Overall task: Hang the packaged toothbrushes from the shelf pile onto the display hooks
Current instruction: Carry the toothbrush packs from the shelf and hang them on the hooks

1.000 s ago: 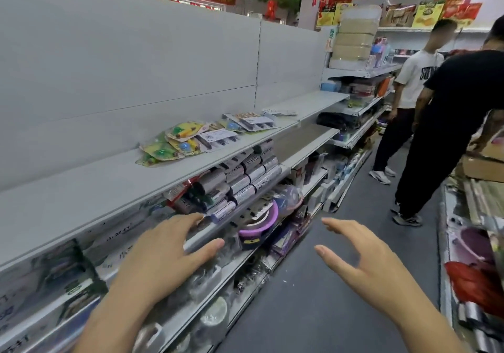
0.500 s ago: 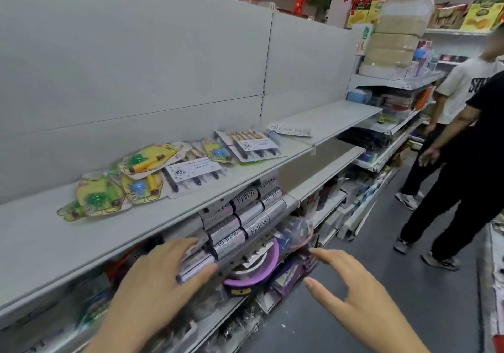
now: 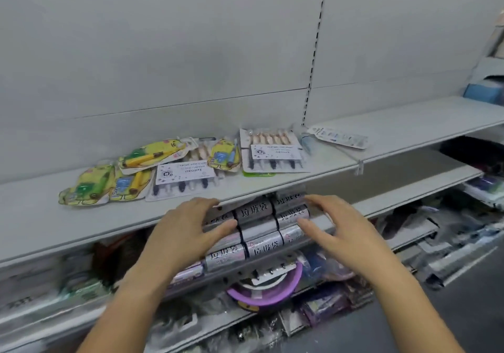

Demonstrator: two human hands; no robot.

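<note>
item 1, nearest: left hand point(image 3: 185, 230) and right hand point(image 3: 343, 227), both with fingers spread and relaxed, holding nothing, raised side by side in front of the silver rolls point(image 3: 256, 213) stacked under the shelf edge; whether the fingertips touch the rolls cannot be told. judged purpose: 2 hands poised to come up over the edge and gather packs. item 2, below: purple ring point(image 3: 272, 288) and blurred goods on the lower tiers, not identifiable. item 3, above the hands: grey shelf point(image 3: 41, 216) bearing the toothbrush packs point(image 3: 185, 177), lying flat in a loose overlapping pile, yellow ones at the left and 2 white-carded multi-packs toward the right, probably set down there as stock awaiting hanging. 1 stray pack point(image 3: 338, 136) lies apart to the right, just past the shelf joint. item 4, farthest: bare back panel point(image 3: 163, 53) with a slotted upright point(image 3: 316, 53). no display hooks in view; exact pack count hidden by overlap; print too blurred to read.
</note>
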